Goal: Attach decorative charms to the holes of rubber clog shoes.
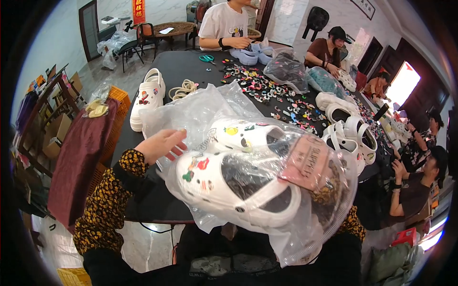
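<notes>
A pair of white clogs [207,178] with colourful charms lies inside a clear plastic bag [176,112], raised in front of me over the near table edge. Through the plastic shows a pinkish printed card [305,162] at the bag's right end. My left hand [162,144] is at the bag's left side, fingers stretched out and apart, at or just beside the loose plastic; contact is unclear. Behind the bag's right end my right hand is hidden; only its black-and-yellow patterned sleeve [352,225] shows, partly through the plastic.
On the black table [183,71] stand an upright white clog [149,97], pale straps [183,89], green-handled scissors [206,58], scattered charms [267,86] and more white clogs [353,136]. Several people work around it. A maroon-covered surface [78,157] and orange crates [119,102] stand left.
</notes>
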`<state>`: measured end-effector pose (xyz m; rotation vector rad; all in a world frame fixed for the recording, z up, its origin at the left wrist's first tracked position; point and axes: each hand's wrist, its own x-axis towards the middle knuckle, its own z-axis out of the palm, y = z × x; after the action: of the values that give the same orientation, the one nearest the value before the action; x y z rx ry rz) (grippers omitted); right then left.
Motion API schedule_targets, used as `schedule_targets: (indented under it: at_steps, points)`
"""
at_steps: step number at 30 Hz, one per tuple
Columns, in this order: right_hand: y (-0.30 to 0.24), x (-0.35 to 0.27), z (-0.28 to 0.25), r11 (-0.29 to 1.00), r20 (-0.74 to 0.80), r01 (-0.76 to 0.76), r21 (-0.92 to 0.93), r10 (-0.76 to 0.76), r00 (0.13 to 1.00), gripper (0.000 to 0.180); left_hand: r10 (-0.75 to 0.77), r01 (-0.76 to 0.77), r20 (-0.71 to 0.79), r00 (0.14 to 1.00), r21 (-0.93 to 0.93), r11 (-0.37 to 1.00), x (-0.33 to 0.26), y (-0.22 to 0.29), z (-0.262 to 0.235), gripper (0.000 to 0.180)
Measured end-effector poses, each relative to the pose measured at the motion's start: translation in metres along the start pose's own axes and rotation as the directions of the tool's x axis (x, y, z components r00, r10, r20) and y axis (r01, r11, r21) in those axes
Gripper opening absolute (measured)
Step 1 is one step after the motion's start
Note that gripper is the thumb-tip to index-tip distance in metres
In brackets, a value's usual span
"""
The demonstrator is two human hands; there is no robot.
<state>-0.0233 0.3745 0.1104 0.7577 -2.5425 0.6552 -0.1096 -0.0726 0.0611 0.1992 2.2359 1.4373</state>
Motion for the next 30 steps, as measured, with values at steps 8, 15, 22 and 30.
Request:
schedule_targets:
  at_steps: [8, 15, 22, 30]
  points:
    - [-0.102, -0.072, 0.067, 0.988, -0.042, 0.145, -0.051, -0.147, 0.988, 0.038, 0.099, 0.013, 0.217, 0.971, -0.462, 0.887, -0.006, 0.03, 0.05, 0.043]
    - [-0.091, -0.06, 0.033, 0.963, -0.102, 0.255, -0.084, -0.262, 0.96, 0.035, 0.143, -0.085, 0.113, 0.983, -0.406, 0.91, 0.016, 0.029, 0.04, 0.028]
    - [-0.083, -0.065, 0.005, 0.921, -0.146, 0.369, -0.126, -0.386, 0.911, 0.034, 0.027, 0.001, 0.2, 0.979, -0.135, 0.991, 0.01, 0.045, 0.055, 0.051]
    - [-0.091, -0.051, -0.018, 0.843, -0.154, 0.504, -0.188, -0.532, 0.832, 0.032, 0.198, -0.132, 0.15, 0.969, -0.367, 0.921, 0.023, 0.042, 0.065, 0.012]
